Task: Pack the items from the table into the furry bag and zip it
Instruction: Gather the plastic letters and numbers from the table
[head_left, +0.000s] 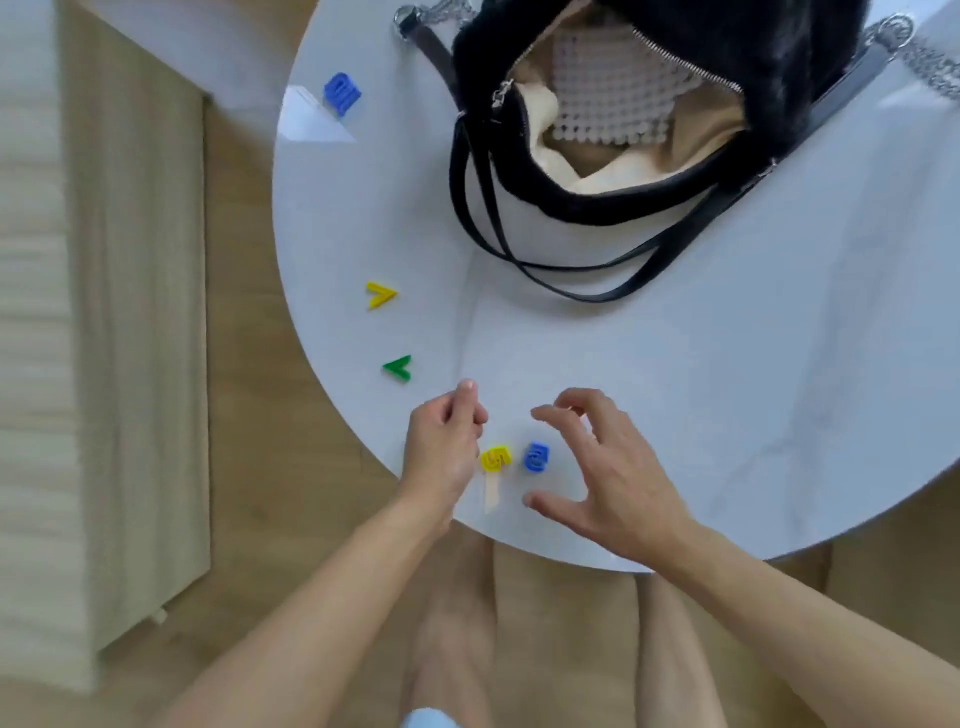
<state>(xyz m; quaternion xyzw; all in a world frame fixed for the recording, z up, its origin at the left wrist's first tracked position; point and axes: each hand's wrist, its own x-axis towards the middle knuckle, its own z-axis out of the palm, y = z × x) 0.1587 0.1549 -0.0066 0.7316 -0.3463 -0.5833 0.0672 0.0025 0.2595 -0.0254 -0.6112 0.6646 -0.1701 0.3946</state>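
Observation:
The black furry bag (717, 57) lies unzipped at the far side of the round white table (675, 389), showing its beige lining and a white beaded pouch (613, 93) inside. Small plastic letters lie along the table's left and near edge: a blue one (342, 93), a yellow V (381, 295), a green V (399, 368), a yellow piece (495, 458) and a blue piece (536, 457). My left hand (444, 447) hovers just left of the yellow piece, fingers curled, holding nothing I can see. My right hand (608, 467) spreads open over the blue piece without touching it.
The bag's black straps (571, 291) loop across the table's middle, and silver chains (930, 62) trail at the back right. Wooden floor and a pale cabinet (47, 364) lie to the left. My legs show under the near table edge.

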